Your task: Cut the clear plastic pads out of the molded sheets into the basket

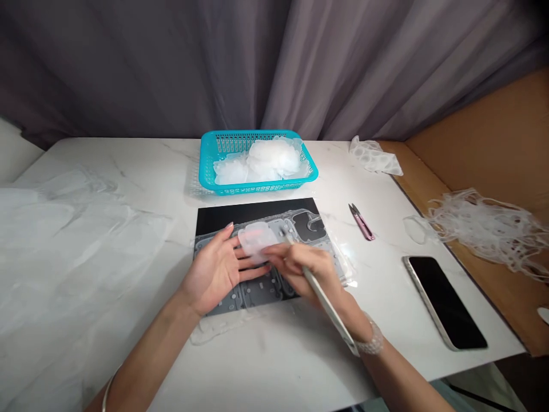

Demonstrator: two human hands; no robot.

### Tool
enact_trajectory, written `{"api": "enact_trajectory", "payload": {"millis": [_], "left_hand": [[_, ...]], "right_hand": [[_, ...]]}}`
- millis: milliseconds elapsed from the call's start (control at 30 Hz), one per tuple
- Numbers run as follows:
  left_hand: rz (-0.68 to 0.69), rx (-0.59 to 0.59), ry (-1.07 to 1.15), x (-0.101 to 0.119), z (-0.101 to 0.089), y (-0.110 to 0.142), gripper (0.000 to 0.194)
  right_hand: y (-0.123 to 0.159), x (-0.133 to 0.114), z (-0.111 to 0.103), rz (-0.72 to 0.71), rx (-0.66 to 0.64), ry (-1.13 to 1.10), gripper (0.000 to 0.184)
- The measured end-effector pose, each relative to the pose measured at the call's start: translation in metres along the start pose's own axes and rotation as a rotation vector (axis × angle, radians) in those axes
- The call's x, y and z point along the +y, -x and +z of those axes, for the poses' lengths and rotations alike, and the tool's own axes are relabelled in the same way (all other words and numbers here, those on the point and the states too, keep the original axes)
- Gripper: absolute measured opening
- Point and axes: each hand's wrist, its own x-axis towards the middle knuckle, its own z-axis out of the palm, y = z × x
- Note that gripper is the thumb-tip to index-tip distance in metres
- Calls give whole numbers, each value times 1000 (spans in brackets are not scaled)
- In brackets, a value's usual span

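Grey curtains (240, 68) back a white table (146, 166), where the open left hand (217, 266) supports a cloudy plastic piece (256, 237) over a black sheet (218, 217). Gripping a pen-like tool (328, 309), the right hand (311, 266) is apparently handling that piece; the next move calls for steady fingertips.

White tabletop (300, 372), grey marble veining. Along back edge, near middle: turquoise basket (261, 188), upright. In front of basket, just apart: black sheet (240, 208), lying flat. Clear moulded sheet (259, 294) over it – near-left corner and right end reaching past black onto bare top. Left side: broad spread of translucent sheeting (77, 274), rumpled. Right of black sheet: small snips (362, 222), pink handles, points toward back. Nearer, right side: phone (446, 303), dark screen up. Back right: white perforated piece (375, 156) – lying near edge.
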Motion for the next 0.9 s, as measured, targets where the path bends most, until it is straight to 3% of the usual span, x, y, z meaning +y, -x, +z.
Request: {"api": "enact_trajectory", "payload": {"millis": [67,100,267,367,900], "left_hand": [[14,-42,23,0,-1,0,57],[21,-47,29,0,-1,0,57],[-1,-28,74,2,-1,2,64],[-17,-36,92,2,-1,3,64],[-42,-61,86,0,2,4,63]], "right_hand": [[1,-2,0,-53,-155,13,39],[1,-3,-2,-59,-153,9,38],[-7,-3,-19,116,242,-103,37],[-12,4,-23,193,322,-238,40],[-10,8,-9,314,200,-345,41]]}}
